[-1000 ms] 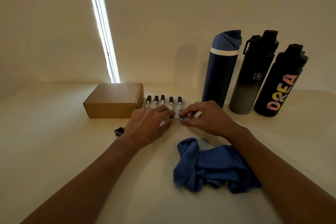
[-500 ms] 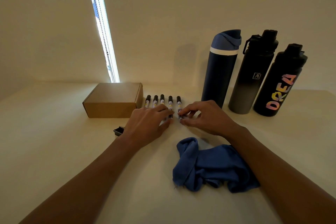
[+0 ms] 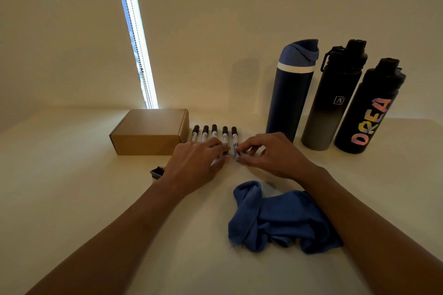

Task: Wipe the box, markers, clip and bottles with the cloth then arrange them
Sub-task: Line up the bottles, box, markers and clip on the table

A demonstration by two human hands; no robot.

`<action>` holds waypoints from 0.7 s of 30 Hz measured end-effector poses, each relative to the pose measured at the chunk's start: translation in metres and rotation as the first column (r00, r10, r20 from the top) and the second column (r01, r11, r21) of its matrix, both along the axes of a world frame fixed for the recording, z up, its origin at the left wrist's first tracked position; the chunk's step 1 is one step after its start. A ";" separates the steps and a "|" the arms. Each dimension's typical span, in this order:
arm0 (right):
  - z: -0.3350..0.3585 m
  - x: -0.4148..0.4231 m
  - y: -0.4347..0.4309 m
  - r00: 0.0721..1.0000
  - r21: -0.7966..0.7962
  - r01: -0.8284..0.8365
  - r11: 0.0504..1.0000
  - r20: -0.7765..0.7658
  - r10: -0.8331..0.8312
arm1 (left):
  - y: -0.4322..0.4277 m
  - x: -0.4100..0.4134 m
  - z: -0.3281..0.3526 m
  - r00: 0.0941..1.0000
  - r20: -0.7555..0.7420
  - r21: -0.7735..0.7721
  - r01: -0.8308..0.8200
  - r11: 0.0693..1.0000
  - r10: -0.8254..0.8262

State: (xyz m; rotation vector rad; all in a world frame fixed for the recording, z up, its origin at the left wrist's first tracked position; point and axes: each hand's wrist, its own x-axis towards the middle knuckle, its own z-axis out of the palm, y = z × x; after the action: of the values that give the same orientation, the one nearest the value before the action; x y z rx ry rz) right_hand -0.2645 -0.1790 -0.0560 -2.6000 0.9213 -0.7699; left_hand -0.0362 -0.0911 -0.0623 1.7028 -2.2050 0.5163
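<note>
Several black-capped markers [image 3: 214, 132] lie side by side on the table, just right of a brown cardboard box [image 3: 149, 132]. My left hand [image 3: 196, 163] rests flat over the near ends of the left markers. My right hand [image 3: 268, 154] pinches the near end of the rightmost marker [image 3: 235, 137]. A black clip [image 3: 157, 172] sits beside my left wrist. The blue cloth [image 3: 275, 218] lies crumpled in front, under my right forearm. Three bottles stand at the back right: a navy bottle [image 3: 291, 88], a black-grey bottle [image 3: 330, 98] and a black lettered bottle [image 3: 370, 110].
A cream table [image 3: 60, 187] runs to a plain wall behind. A bright window strip with a bead chain [image 3: 136, 38] rises behind the box. The table's left side and near front show bare surface.
Both hands stay at the near ends of the markers; only slight finger shifts. Nothing else has moved.
</note>
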 end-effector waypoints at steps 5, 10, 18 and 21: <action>0.000 -0.001 0.000 1.000 0.001 -0.001 1.000 0.006 0.001 | 0.001 0.000 0.000 1.000 0.001 -0.004 -0.007 1.000 0.007; 0.000 0.000 0.000 1.000 0.020 -0.012 1.000 0.005 0.012 | 0.002 -0.001 0.001 1.000 0.010 -0.014 -0.018 1.000 0.018; -0.001 -0.001 -0.001 1.000 0.017 -0.007 1.000 0.008 0.007 | 0.001 0.000 0.000 1.000 0.024 -0.008 -0.015 1.000 0.015; -0.001 0.000 -0.001 1.000 0.018 -0.011 1.000 0.003 0.011 | 0.002 -0.001 0.001 0.999 0.029 -0.008 -0.019 1.000 0.020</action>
State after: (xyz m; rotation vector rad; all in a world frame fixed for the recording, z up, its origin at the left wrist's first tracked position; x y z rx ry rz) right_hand -0.2645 -0.1797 -0.0565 -2.5863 0.9078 -0.7587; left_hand -0.0371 -0.0895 -0.0618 1.7250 -2.2059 0.5574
